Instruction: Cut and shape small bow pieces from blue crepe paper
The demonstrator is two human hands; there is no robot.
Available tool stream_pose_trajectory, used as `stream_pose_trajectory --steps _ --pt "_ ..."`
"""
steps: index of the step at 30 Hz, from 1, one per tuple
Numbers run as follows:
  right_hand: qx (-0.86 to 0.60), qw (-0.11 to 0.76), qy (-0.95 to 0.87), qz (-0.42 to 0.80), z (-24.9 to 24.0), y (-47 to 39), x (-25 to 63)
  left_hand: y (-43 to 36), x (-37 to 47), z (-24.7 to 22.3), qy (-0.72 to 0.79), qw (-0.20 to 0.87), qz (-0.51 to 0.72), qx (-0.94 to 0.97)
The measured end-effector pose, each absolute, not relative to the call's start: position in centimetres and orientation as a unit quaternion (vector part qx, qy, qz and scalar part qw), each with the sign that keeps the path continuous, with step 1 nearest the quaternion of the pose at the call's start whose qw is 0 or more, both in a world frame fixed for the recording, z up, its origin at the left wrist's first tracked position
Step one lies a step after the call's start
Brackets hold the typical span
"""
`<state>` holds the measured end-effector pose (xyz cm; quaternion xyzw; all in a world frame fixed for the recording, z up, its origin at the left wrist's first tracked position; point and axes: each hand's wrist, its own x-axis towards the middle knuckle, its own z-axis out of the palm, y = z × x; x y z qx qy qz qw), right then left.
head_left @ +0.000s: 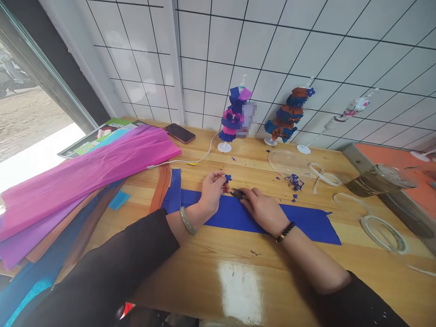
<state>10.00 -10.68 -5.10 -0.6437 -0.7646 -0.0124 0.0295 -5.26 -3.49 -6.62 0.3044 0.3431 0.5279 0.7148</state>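
My left hand (214, 187), with a pale green bangle at the wrist, pinches a small blue paper flower (228, 178) between thumb and fingertips. Close to its right, my right hand (264, 206) is closed round small dark scissors (237, 194), their tips pointing left toward the flower; the fingers hide part of them. Under both hands lies a long strip of blue crepe paper (299, 222), flat on the wooden table (190, 281). A narrower blue piece (175, 188) crosses its left end.
Pink crepe paper (136, 150) and other coloured sheets lie left, near a phone (180, 133). Against the tiled wall stand figures in paper dresses (233, 118) on white bases. Right are blue scraps (295, 182), a clear plate (284, 162), a tape roll (383, 234) and a jar (378, 180).
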Motion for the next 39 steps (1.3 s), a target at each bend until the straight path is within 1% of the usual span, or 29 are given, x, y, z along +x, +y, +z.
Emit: stream_pose_trajectory --steps 3,5,8,10,12,15,17,23,25,27,29,30,32,34,35,37,39 --pt "-0.668 0.021 -0.743 -0.038 -4.9 -10.1 12.2 -3.5 -5.3 -6.7 0.352 0.699 0.531 0.326" --pt "-0.733 0.023 -0.674 -0.087 -5.0 -10.0 14.9 -3.6 -5.2 -6.6 0.351 0.701 0.518 0.342" --pt "-0.777 0.056 -0.613 -0.130 -5.5 -10.4 17.4 -3.8 -5.1 -6.5 0.355 0.701 0.493 0.374" --pt "-0.740 0.069 -0.663 -0.092 -6.0 -10.8 17.8 -4.0 -5.1 -6.4 0.359 0.694 0.481 0.398" --pt "-0.692 0.046 -0.717 -0.065 -6.5 -10.9 18.2 -4.1 -5.1 -6.3 0.360 0.691 0.475 0.410" --pt "-0.745 0.052 -0.655 -0.115 -6.8 -10.3 20.3 -4.1 -5.1 -6.2 0.356 0.694 0.470 0.414" --pt "-0.772 0.076 -0.615 -0.143 -7.0 -9.7 22.2 -4.1 -5.1 -6.2 0.355 0.694 0.469 0.416" --pt "-0.682 0.112 -0.710 -0.134 -7.9 -8.9 23.3 -4.0 -5.1 -6.4 0.353 0.693 0.462 0.427" --pt "-0.682 0.126 -0.704 -0.150 -7.9 -8.9 22.6 -4.0 -5.1 -6.4 0.352 0.690 0.460 0.433" --pt "-0.688 0.163 -0.689 -0.158 -7.5 -9.0 21.6 -4.1 -5.0 -6.4 0.352 0.684 0.459 0.444" --pt "-0.681 0.240 -0.683 -0.112 -6.6 -9.0 19.7 -4.3 -5.0 -6.3 0.345 0.673 0.459 0.467" --pt "-0.671 0.292 -0.679 -0.062 -6.1 -8.9 18.4 -4.4 -5.0 -6.3 0.338 0.665 0.458 0.484" --pt "-0.648 0.377 -0.654 0.099 -5.3 -9.0 15.3 -4.7 -5.0 -6.4 0.322 0.645 0.456 0.523" --pt "-0.616 0.428 -0.601 0.276 -4.8 -9.2 12.2 -4.9 -5.0 -6.7 0.304 0.625 0.452 0.559" --pt "-0.591 0.441 -0.587 0.334 -4.7 -9.4 10.8 -4.9 -5.0 -6.9 0.298 0.618 0.448 0.573" --pt "-0.568 0.457 -0.575 0.370 -4.7 -9.8 9.0 -5.0 -5.0 -7.2 0.288 0.611 0.436 0.595" --pt "-0.566 0.463 -0.578 0.363 -4.9 -10.1 8.3 -5.0 -5.0 -7.3 0.286 0.607 0.421 0.611"
